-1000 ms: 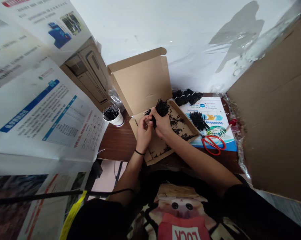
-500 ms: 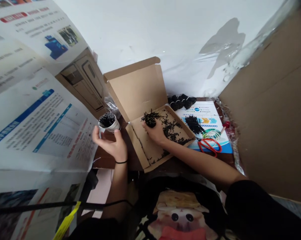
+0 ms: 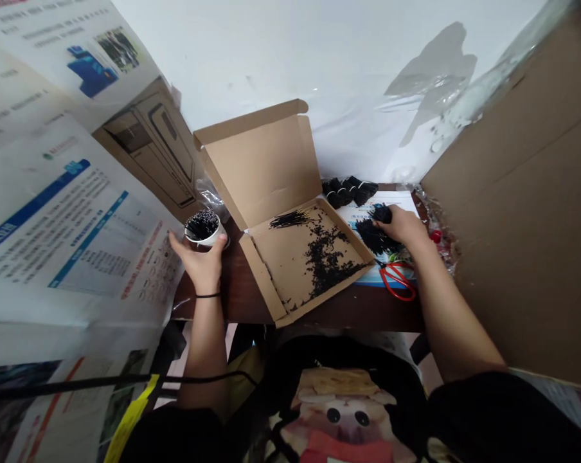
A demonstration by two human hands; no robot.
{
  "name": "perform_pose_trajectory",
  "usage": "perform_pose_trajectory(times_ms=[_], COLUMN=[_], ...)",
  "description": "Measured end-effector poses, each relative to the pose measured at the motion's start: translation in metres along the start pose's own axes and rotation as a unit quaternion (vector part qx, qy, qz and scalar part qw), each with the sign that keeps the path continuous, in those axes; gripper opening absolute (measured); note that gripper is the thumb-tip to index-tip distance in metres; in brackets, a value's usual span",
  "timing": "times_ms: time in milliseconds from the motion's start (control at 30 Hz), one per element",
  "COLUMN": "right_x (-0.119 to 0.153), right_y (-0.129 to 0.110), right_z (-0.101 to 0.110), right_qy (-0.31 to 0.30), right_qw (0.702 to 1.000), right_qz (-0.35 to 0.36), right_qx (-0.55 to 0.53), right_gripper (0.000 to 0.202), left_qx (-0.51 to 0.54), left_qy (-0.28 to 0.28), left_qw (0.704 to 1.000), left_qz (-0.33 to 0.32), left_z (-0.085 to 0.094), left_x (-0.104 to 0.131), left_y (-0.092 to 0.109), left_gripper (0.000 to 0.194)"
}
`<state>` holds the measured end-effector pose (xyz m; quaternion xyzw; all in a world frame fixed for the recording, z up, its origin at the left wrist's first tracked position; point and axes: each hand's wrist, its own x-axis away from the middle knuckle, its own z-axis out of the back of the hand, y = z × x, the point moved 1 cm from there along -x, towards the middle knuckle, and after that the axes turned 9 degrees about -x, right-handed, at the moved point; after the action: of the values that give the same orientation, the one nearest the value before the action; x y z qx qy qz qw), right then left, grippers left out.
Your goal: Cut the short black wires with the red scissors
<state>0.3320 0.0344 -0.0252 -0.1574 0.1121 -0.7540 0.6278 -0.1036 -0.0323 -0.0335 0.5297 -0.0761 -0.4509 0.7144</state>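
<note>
My left hand [image 3: 200,262] is curved round the near side of a white cup [image 3: 212,240], thumb on its right and fingers on its left. Thin black wires [image 3: 201,224] stand packed upright in the cup. On the right, my right hand [image 3: 402,226] grips a bundle of thin black wires [image 3: 380,213] over a pile of similar wires [image 3: 373,235] on a printed sheet. Inside the open cardboard box [image 3: 266,270] lies a loose bunch of wires with yellowish tips [image 3: 290,219], beside many short black scraps [image 3: 329,260].
Red-handled scissors [image 3: 397,281] lie by the box's right corner. Several tied black bundles [image 3: 349,191] sit behind the box, against the white wall. A printed panel [image 3: 92,238] borders the left side, and a cardboard panel [image 3: 526,225] the right. The dark table's front edge runs below.
My right hand has moved from the box to the pile on the right, with a black wire bundle in its grip. The yellowish-tipped bunch lies in the box. My left hand has closed round the cup.
</note>
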Motion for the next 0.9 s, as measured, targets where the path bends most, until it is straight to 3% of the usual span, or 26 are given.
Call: perform_pose_trajectory(times_ms=[167,233,300,367,433,500,600,700,767,900], right_x=[0.003,0.011,0.025,0.043,0.058,0.067,0.07,0.069,0.069,0.07], right_y=[0.002,-0.019,-0.057,-0.104,-0.15,-0.182,-0.2,-0.195,-0.19,-0.185], right_z=[0.02,0.03,0.031,0.018,-0.004,-0.026,-0.049,-0.061,-0.066,-0.071], right_qy=[-0.02,0.023,0.072,-0.019,-0.183,-0.319,-0.463,-0.501,-0.474,-0.452], right_qw=[0.999,0.994,0.958,0.869,0.774,0.705,0.633,0.619,0.625,0.593], right_qz=[0.05,0.087,0.151,0.192,0.174,0.13,0.089,0.035,-0.001,-0.041], right_qx=[-0.006,-0.062,-0.235,-0.455,-0.581,-0.62,-0.613,-0.604,-0.62,-0.665], right_gripper=[0.072,0.065,0.052,0.049,0.055,0.066,0.068,0.058,0.051,0.039], left_qx=[-0.073,-0.102,-0.139,-0.174,-0.203,-0.234,-0.323,-0.417,-0.456,-0.487], left_qy=[0.011,0.013,0.008,-0.016,-0.046,-0.104,-0.215,-0.265,-0.27,-0.28], left_qw=[0.997,0.995,0.99,0.98,0.964,0.94,0.885,0.819,0.786,0.742], left_qz=[0.014,0.004,-0.037,-0.099,-0.166,-0.225,-0.257,-0.291,-0.317,-0.367], left_z=[-0.003,0.002,0.008,0.015,0.019,0.021,0.019,0.015,0.011,0.003], left_x=[-0.009,-0.008,-0.001,0.009,0.022,0.036,0.054,0.065,0.067,0.062], left_y=[-0.006,0.0,0.013,0.033,0.055,0.076,0.096,0.104,0.11,0.128], left_gripper=[0.073,0.065,0.065,0.066,0.064,0.061,0.061,0.06,0.062,0.059])
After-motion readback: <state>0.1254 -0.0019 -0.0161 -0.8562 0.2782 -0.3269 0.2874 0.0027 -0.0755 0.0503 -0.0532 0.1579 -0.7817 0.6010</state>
